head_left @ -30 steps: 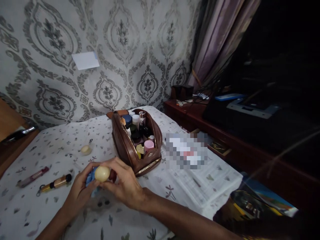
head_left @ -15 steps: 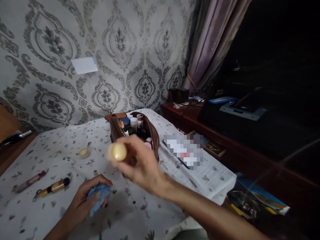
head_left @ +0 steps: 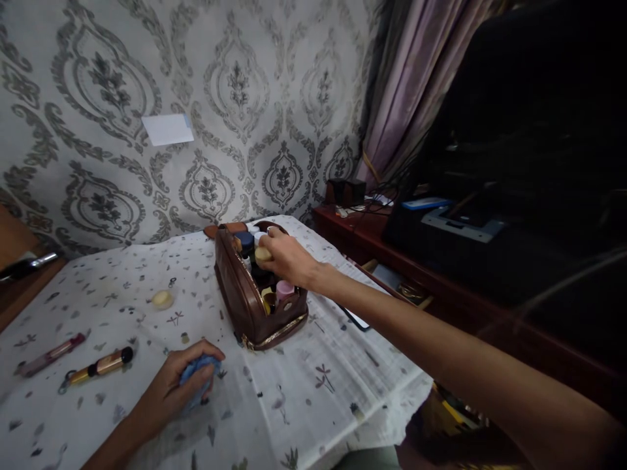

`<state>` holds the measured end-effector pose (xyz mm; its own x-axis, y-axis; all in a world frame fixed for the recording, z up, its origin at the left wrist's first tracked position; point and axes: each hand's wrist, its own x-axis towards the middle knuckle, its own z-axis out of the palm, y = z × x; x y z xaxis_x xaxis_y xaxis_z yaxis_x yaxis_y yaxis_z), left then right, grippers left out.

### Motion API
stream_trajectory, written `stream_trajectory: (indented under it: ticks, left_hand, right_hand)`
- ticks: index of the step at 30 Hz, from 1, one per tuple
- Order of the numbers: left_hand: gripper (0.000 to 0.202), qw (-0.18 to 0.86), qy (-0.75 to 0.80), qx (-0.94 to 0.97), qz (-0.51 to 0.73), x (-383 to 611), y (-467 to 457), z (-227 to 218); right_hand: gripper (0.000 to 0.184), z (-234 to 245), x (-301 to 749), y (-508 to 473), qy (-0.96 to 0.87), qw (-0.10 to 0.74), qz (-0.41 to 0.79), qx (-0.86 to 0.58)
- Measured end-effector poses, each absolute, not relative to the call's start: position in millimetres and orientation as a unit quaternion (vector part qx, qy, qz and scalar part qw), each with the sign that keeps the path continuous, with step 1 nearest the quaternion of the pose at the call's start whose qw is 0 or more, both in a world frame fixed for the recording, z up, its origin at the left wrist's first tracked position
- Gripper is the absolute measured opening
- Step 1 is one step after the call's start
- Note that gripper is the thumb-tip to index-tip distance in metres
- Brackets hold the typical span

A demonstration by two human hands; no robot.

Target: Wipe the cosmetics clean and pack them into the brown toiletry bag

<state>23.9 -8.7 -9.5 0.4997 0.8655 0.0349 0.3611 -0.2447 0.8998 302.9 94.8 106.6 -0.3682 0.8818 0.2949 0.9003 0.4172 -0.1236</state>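
Note:
My right hand (head_left: 287, 256) is inside the open top of a brown toiletry bag (head_left: 235, 284), its fingers closed on a small container with a pale yellow round top (head_left: 263, 255). The container's lower part is hidden among the others in the bag. Around it are a dark blue lid (head_left: 244, 241), white caps and a pink lid (head_left: 285, 290). My left hand (head_left: 179, 382) is closed around a crumpled blue cloth (head_left: 198, 378), low over the table in front of the bag.
On the patterned white tablecloth (head_left: 274, 411) lie a pale yellow round piece (head_left: 162, 299), a gold tube with a black end (head_left: 100, 366) and a pinkish tube (head_left: 53, 356). A phone (head_left: 356, 318) lies partly behind my right forearm. A dark red desk (head_left: 353, 225) stands at right.
My right hand has moved forward and right, carrying the yellow-topped container from in front of the bag down into it. My left hand stays nearly in place with the blue cloth.

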Motion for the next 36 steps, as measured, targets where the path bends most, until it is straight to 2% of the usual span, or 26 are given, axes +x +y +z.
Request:
stream_trajectory:
  ticks: [8, 14, 23, 30, 36]
  left_hand:
    - [0.044, 0.432, 0.424, 0.765, 0.221, 30, -13, 2]
    - [0.042, 0.401, 0.438, 0.773, 0.224, 29, -15, -4]
    - [0.039, 0.390, 0.440, 0.782, 0.209, 30, -14, -6]
    - [0.041, 0.364, 0.436, 0.798, 0.203, 29, -12, -9]
    - [0.046, 0.355, 0.429, 0.804, 0.211, 30, -11, -8]
  right_hand:
    - [0.024, 101, 285, 108, -0.861, 0.055, -0.034, -0.505]
    - [0.027, 107, 282, 111, -0.864, 0.026, 0.004, -0.503]
    - [0.020, 107, 285, 114, -0.857, 0.046, 0.006, -0.513]
    - [0.023, 110, 277, 122, -0.839, 0.091, -0.014, -0.536]
    - [0.025, 108, 269, 131, -0.844, 0.093, -0.001, -0.529]
